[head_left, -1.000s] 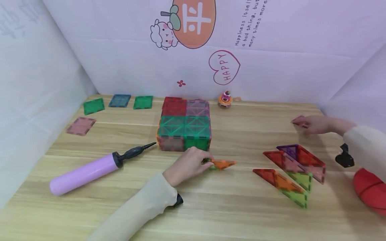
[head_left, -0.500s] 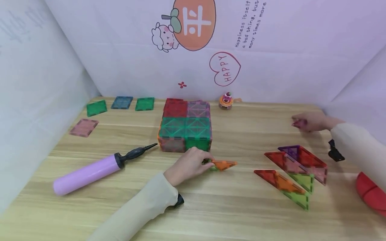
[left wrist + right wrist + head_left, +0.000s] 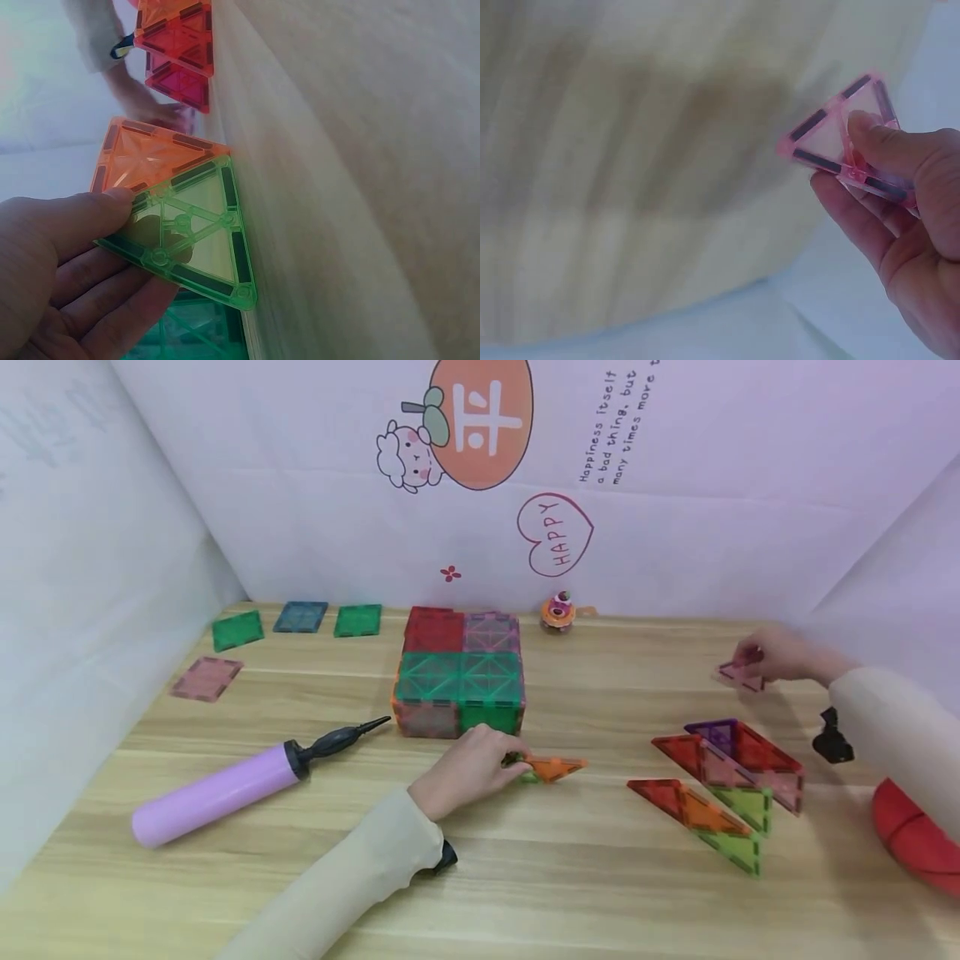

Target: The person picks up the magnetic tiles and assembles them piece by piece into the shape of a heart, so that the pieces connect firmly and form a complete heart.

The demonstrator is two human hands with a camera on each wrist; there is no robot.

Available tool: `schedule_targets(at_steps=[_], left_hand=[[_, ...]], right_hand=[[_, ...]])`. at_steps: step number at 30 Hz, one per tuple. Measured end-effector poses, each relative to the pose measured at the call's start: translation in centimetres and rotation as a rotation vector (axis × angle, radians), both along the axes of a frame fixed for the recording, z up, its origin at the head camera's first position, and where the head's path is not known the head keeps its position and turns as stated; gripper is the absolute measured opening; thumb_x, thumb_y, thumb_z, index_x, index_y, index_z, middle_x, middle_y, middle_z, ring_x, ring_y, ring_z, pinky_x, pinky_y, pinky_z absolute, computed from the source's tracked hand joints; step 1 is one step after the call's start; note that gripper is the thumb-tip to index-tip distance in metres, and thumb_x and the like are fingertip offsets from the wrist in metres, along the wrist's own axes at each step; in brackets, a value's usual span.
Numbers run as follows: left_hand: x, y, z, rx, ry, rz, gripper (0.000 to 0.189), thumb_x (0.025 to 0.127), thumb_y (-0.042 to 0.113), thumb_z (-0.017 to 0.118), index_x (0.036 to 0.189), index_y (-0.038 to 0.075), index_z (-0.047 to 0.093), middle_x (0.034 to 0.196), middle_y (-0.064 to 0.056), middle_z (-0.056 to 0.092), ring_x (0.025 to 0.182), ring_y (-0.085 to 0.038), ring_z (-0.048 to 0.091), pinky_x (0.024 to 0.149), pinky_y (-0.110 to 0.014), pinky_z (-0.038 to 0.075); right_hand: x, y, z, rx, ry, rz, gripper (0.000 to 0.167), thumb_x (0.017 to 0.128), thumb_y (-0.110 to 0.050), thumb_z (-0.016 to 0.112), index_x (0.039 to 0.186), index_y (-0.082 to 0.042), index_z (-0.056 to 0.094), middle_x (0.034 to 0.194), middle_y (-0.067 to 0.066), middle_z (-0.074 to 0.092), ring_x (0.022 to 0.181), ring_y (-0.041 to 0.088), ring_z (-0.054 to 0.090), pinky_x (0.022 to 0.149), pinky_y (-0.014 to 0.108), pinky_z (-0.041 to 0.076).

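In front of the block of tiles, my left hand (image 3: pixel 472 772) pinches a green triangular magnetic tile (image 3: pixel 199 232) between thumb and fingers. An orange triangular tile (image 3: pixel 146 157) stands against it, edge to edge near the thumb tip. At the back right, my right hand (image 3: pixel 787 656) pinches a pink triangular magnetic tile (image 3: pixel 847 139), thumb on one face and fingers behind. Between the hands stand two rows of triangular tiles: a front one with an orange tile (image 3: pixel 708 814), and a rear one with a purple tile (image 3: pixel 716 737) at its far end.
The block of square tiles (image 3: pixel 461 677) stands at the middle. Loose square tiles, one of them pink (image 3: pixel 207 678), lie at the back left. A purple hand pump (image 3: pixel 217 797) lies at left. A small toy (image 3: pixel 558 612) sits by the wall; a red object (image 3: pixel 915 839) is at far right.
My right hand has shifted slightly, turning the pink triangular tile so more of its face shows. The left hand stays in place with its tiles.
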State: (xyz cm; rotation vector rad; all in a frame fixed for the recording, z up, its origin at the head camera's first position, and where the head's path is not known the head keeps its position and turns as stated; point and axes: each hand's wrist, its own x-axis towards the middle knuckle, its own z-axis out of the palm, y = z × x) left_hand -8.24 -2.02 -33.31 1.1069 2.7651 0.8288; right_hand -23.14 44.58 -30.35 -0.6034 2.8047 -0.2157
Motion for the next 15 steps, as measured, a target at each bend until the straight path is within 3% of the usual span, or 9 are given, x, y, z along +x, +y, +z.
schedule_targets(at_steps=[4,9,15], left_hand=[[0.0,0.0,0.0,-0.01,0.002,0.003,0.019,0.09,0.02,0.067,0.102,0.008,0.074,0.093,-0.004,0.074,0.076,-0.013,0.065,0.07,-0.024,0.048],[0.0,0.3,0.0,-0.003,0.01,-0.005,0.018,0.09,0.02,0.067,0.101,0.007,0.074,0.093,-0.005,0.074,0.076,-0.013,0.066,0.069,-0.024,0.05],[-0.1,0.5,-0.2,0.008,0.0,0.005,0.018,0.09,0.02,0.066,0.101,0.007,0.074,0.094,-0.006,0.074,0.069,-0.008,0.062,0.063,-0.019,0.047]], right_hand=[[1.0,-1.6,3.2,-0.002,0.059,-0.014,0.005,0.083,-0.002,0.069,0.087,-0.001,0.066,0.077,0.004,0.064,0.062,0.007,0.053,0.055,0.024,0.047],[3.4,-4.0,6.8,-0.013,0.178,-0.028,0.009,0.081,-0.006,0.073,0.086,-0.006,0.066,0.077,0.003,0.067,0.061,0.004,0.055,0.056,0.023,0.045],[7.6,-8.1,9.0,-0.043,0.235,-0.029,0.011,0.08,-0.006,0.073,0.088,-0.008,0.066,0.079,0.002,0.069,0.065,0.006,0.059,0.057,0.021,0.047]])
